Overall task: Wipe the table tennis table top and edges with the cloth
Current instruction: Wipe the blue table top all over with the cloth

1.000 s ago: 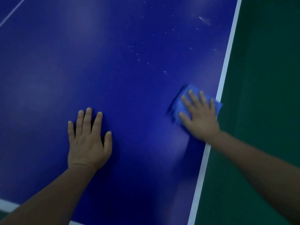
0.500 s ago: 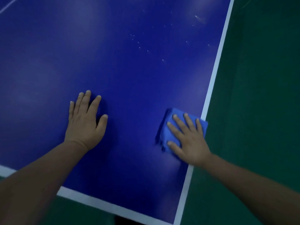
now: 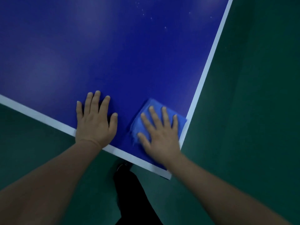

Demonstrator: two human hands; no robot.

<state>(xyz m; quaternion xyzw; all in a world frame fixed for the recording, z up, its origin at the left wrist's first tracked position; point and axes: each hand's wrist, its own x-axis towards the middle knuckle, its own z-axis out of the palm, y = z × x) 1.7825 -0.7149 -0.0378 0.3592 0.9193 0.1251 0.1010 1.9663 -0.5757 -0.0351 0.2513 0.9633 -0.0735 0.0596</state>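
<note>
Here the table [image 3: 113, 46] fills the upper left of the head view: deep blue top w/ a soft sheen, white border lines along its two visible edges. The near edge line [image 3: 40, 116] runs from 9 o'clock down toward 5 o'clock; the side line [image 3: 211, 57] runs from 1 o'clock down to meet it at the corner [image 3: 168, 176], low and a bit right of centre. A scatter of small pale specks [image 3: 151, 18] sits on the top at approx 12–1 o'clock, well apart from both hands.

The cloth [image 3: 150, 103] is a brighter, lighter blue than the top, folded to a rough square, lying flat near the corner at approx 5 o'clock. Its right corner reaches onto the side line; its left edge looks blurred.

R hand [image 3: 159, 135] lies palm-down on the cloth, fingers [image 3: 151, 112] straight and spread apart, pressing it to the top, no curl round it. L hand [image 3: 95, 122] rests flat on the bare top just beside the cloth at approx 7 o'clock, fingers straight and close together, thumb out to the side, heel of palm over the near edge line. The two hands are near each other but not touching.

Dark green floor [image 3: 251, 111] surrounds the table. A dark trouser leg [image 3: 129, 200] and shoe [image 3: 122, 167] show below the near edge at 6 o'clock, betw the forearms.
</note>
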